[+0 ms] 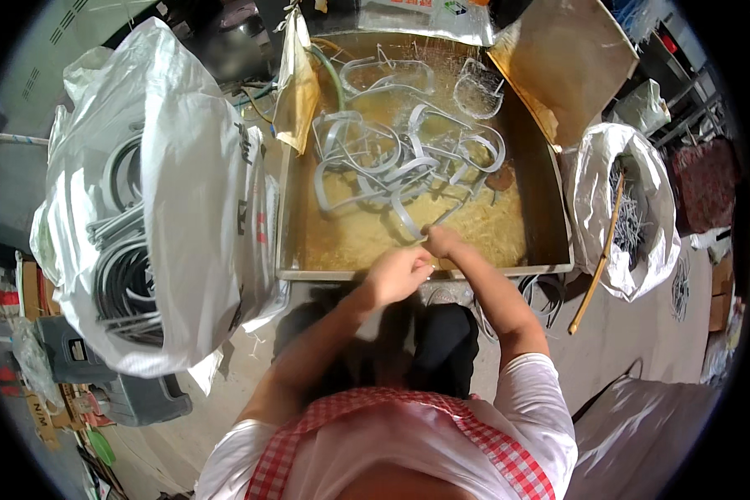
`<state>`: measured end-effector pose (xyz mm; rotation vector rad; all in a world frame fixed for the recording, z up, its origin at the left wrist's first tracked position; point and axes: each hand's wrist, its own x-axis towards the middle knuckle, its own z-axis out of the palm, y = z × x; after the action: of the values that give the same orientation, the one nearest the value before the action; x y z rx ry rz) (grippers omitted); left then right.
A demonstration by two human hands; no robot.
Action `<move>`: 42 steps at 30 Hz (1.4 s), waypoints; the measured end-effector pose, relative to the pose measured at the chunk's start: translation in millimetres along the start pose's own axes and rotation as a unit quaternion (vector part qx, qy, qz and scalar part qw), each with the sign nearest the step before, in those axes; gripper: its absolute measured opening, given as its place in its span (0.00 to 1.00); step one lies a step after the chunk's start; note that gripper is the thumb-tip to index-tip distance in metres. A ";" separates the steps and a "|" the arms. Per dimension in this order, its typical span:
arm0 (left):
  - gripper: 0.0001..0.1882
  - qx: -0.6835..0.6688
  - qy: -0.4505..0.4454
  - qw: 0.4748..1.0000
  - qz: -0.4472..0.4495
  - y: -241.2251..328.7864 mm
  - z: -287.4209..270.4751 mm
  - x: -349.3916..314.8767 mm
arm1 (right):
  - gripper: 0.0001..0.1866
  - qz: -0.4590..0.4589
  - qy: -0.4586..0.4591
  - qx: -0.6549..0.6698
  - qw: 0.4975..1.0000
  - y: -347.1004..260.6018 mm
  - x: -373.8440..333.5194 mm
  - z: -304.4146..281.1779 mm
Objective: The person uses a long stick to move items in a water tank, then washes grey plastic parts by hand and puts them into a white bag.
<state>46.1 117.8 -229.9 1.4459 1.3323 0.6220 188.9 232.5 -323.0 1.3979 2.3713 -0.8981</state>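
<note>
A wide metal basin (350,275) holds shallow, yellowish water with a tangle of bent grey strips (375,87) in it. Both of my hands are close together over its front edge. My right hand (444,242) is closed on a grey strip (404,218), whose bent length runs away from the fingers into the tangle. Just left of it and slightly nearer, my left hand (396,275) has its fingers curled together; what they pinch, if anything, is hidden.
At the left stands a big white sack (196,208) with coiled grey and black strips. A smaller white sack (587,167) at the right holds short grey pieces, a bamboo stick (598,271) leaning across it. A brownish board (558,62) rises at the basin's back right.
</note>
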 end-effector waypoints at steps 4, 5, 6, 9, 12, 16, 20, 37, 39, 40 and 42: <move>0.14 -0.128 0.082 0.988 0.019 -14.4 9.4 35.8 | 0.14 -0.097 0.106 -0.081 0.986 34.6 82.5 54.3; 0.14 -0.158 0.121 0.980 0.010 -25.8 4.8 38.5 | 0.13 -0.160 0.105 -0.069 0.979 7.1 92.3 51.6; 0.13 -0.188 0.162 0.969 0.001 -34.8 0.6 38.1 | 0.12 -0.224 0.100 -0.057 0.968 -32.2 91.4 39.2; 0.12 -0.270 0.187 0.944 0.006 -24.0 -13.0 41.9 | 0.19 -0.320 0.154 -0.076 0.932 -70.8 117.7 36.0; 0.12 -0.278 0.208 0.937 0.042 -20.7 -22.5 41.5 | 0.31 -0.290 0.338 -0.136 0.885 -71.4 180.7 80.1; 0.12 -0.311 0.194 0.928 -0.066 -14.6 -44.9 39.2 | 0.36 -0.086 0.260 -0.198 0.941 -65.9 206.6 86.7; 0.12 -0.329 0.165 0.928 -0.056 -31.6 -42.6 41.2 | 0.37 0.058 0.164 -0.057 0.983 -24.6 213.3 62.2; 0.40 -0.205 0.408 0.876 -0.157 -45.7 -32.5 87.5 | 0.30 -0.132 0.166 0.263 0.941 -1.8 34.8 -109.1; 0.35 -0.118 0.399 0.896 -0.154 -38.7 -40.7 91.3 | 0.29 -0.162 0.135 0.345 0.915 -5.0 21.9 -107.4; 0.33 -0.132 0.378 0.904 -0.153 -52.9 -45.2 93.9 | 0.32 -0.189 0.119 0.318 0.922 -3.5 22.4 -106.2; 0.20 -0.172 0.381 0.898 -0.135 -92.5 -37.8 104.1 | 0.34 -0.162 0.145 0.235 0.947 -5.6 22.0 -106.6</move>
<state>1.9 214.2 -327.8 0.7073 1.8572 1.2414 183.0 311.8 -248.6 1.3916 2.7912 -1.5242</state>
